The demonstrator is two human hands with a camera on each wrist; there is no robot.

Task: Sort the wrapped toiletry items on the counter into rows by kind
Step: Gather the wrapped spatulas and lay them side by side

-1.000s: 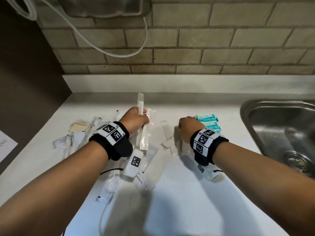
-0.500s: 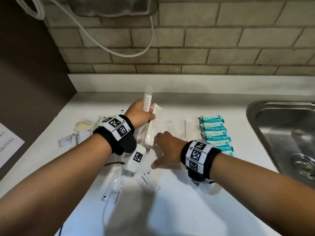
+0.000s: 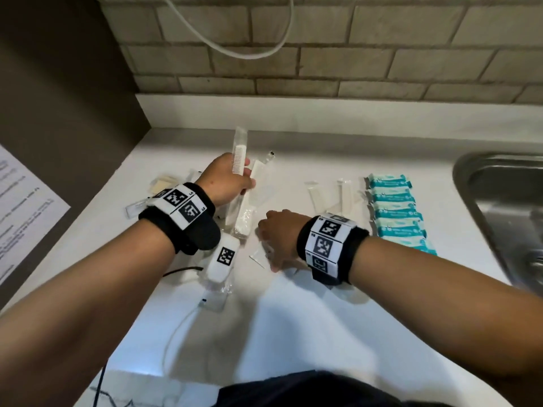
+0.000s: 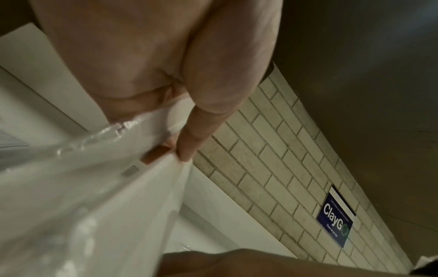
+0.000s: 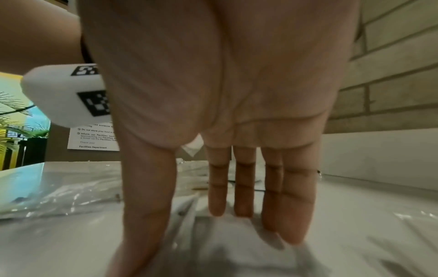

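Wrapped toiletry items lie scattered on a white desk [image 3: 323, 333] beside a steel sink [image 3: 499, 201]; blue-green packets [image 3: 396, 214] already form a neat row near the sink, with two long clear packets [image 3: 329, 196] just left of them. The left hand [image 3: 226, 183] curls its grip around a wrapped comb [image 3: 239, 155] and more long packets, lifted off the desk. The right hand [image 3: 279, 233] reaches down with its grip spread, straight fingers [image 5: 294, 215] touching a flat clear packet [image 3: 260, 255] on the desk. To do this step well, the fingers should probably slide or pinch only that one slippery wrapper, then lay it alongside its own kind. The head view shows the rows and piles; the right wrist view alone shows the fingers are straight, and the left wrist view shows the thumb [image 4: 189, 146] pinching plastic film.
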